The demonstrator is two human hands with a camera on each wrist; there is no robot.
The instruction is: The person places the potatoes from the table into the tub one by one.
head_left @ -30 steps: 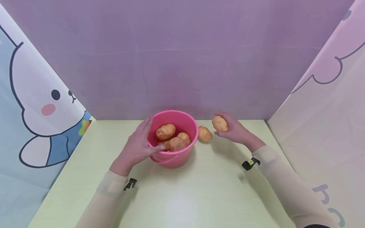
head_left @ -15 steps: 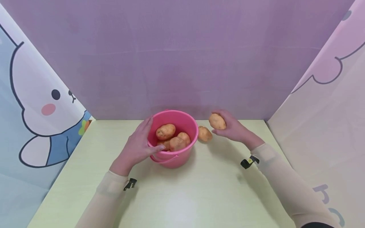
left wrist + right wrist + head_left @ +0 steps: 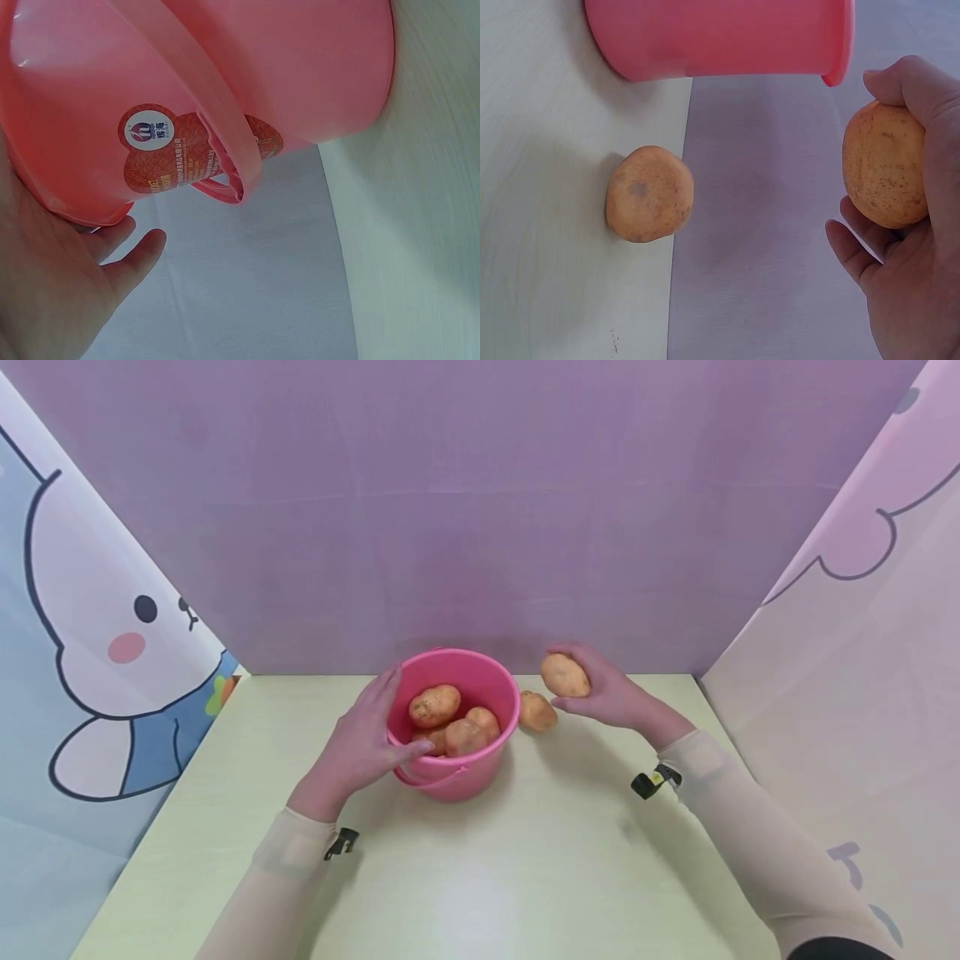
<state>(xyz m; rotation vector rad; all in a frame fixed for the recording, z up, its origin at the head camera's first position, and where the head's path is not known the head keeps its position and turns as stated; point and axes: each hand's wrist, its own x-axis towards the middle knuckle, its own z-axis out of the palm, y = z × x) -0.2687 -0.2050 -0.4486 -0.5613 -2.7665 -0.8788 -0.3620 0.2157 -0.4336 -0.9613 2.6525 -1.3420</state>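
A pink bucket [image 3: 480,772] stands upright on the table, with several potatoes [image 3: 435,706] inside. My left hand [image 3: 356,747] holds its rim on the near left side, thumb along the front edge and fingers spread on the left. In the left wrist view, part of those fingers is hidden behind the rim. To the right of the bucket, my right hand [image 3: 611,693] grips a potato [image 3: 565,676] above the table. Below it a loose potato [image 3: 537,712] lies on the table close to the bucket's right side, as the right wrist view also shows.
The pale table [image 3: 480,877] ends at a purple cloth wall [image 3: 480,527] behind the bucket. Printed cloth panels stand at left [image 3: 97,693] and right [image 3: 847,693]. The bucket's handle [image 3: 217,112] hangs down its near side.
My right hand has moved a little left and up with its potato, nearer to the bucket. The left hand, the bucket and the loose potato stay in place.
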